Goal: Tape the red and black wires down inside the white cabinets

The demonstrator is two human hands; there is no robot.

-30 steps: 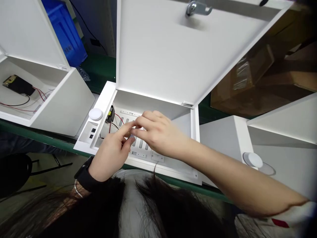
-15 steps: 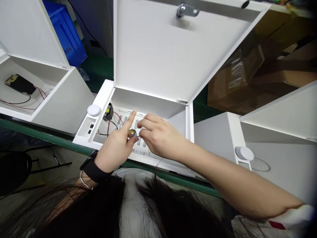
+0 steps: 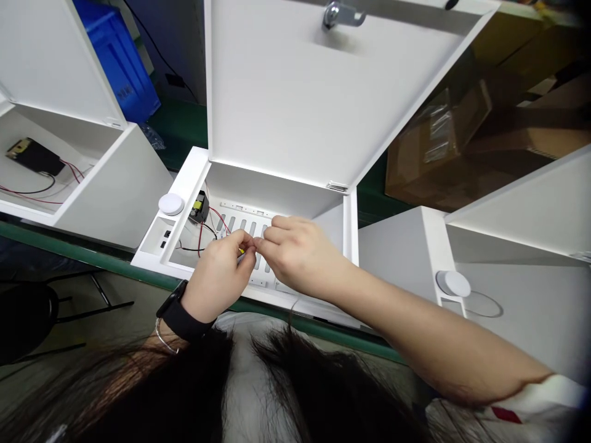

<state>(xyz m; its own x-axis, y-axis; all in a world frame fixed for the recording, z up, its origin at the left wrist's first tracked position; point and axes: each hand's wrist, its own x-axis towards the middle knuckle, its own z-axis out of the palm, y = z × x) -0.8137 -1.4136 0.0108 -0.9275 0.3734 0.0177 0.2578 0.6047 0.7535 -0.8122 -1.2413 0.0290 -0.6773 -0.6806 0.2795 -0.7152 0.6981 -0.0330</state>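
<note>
Above the slotted floor of an open white metal box (image 3: 277,172), my two hands meet fingertip to fingertip. My left hand (image 3: 223,266), with a black watch on its wrist, is closed around a small part with a yellow patch (image 3: 241,251), mostly hidden by the fingers. Thumb and fingers of my right hand (image 3: 295,255) pinch together against the left fingertips; whatever lies between them is hidden. Left of my hands, inside the box, sits a black unit with a yellow label (image 3: 199,207), with red and black wires (image 3: 202,237) trailing from it.
Raised behind my hands is the box's lid (image 3: 300,92), with a metal cam lock (image 3: 340,15). Similar white boxes stand left (image 3: 111,184) and right (image 3: 392,252) on the green bench. Behind are a blue bin (image 3: 117,61) and cardboard boxes (image 3: 425,166). A black stool (image 3: 28,320) is lower left.
My left index finger, stretched out before, has curled in. The fingertips of both hands have come together, and the small part is now more covered. The view has shifted slightly.
</note>
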